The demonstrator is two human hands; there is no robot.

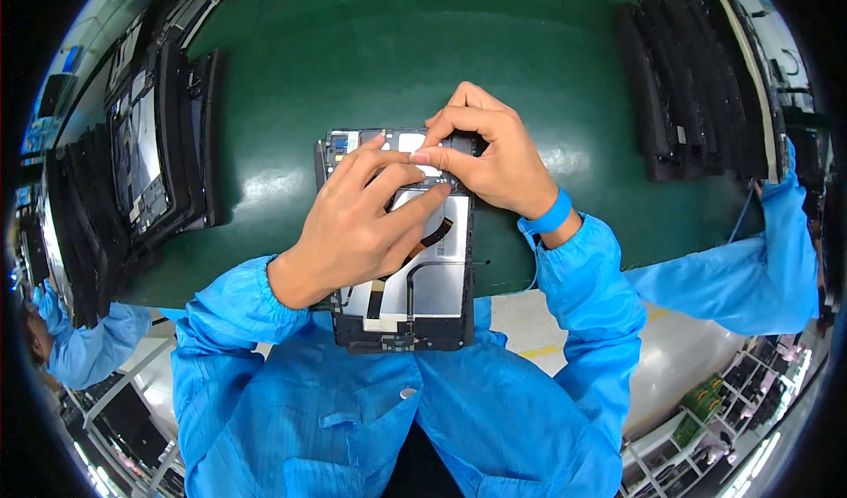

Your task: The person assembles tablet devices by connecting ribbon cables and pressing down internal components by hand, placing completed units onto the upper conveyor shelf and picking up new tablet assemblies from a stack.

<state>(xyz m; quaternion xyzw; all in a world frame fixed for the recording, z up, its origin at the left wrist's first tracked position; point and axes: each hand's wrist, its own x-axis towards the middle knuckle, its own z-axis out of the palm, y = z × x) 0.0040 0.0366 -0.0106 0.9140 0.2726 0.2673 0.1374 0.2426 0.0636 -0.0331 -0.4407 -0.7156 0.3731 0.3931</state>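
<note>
An opened tablet (441, 291) lies in front of me with its inside facing up. It shows silver plates, a dark flex cable (434, 236) and a black frame, and its lower end reaches past the table's near edge. My left hand (357, 211) rests over its left and upper part, fingers apart and bent, tips on the upper end. My right hand (485, 149), with a blue wrist strap (554, 212), pinches thumb and forefinger together over the upper end, close to the left fingertips. Whatever lies in that pinch is too small or hidden to make out.
On the green table (423, 57), several opened tablets (146, 145) stand in a row at the left. A row of black panels (693, 83) stands at the right. Blue-sleeved people sit at the far left and right, one sleeve (732, 277) near the table edge. Racks (706, 410) stand behind.
</note>
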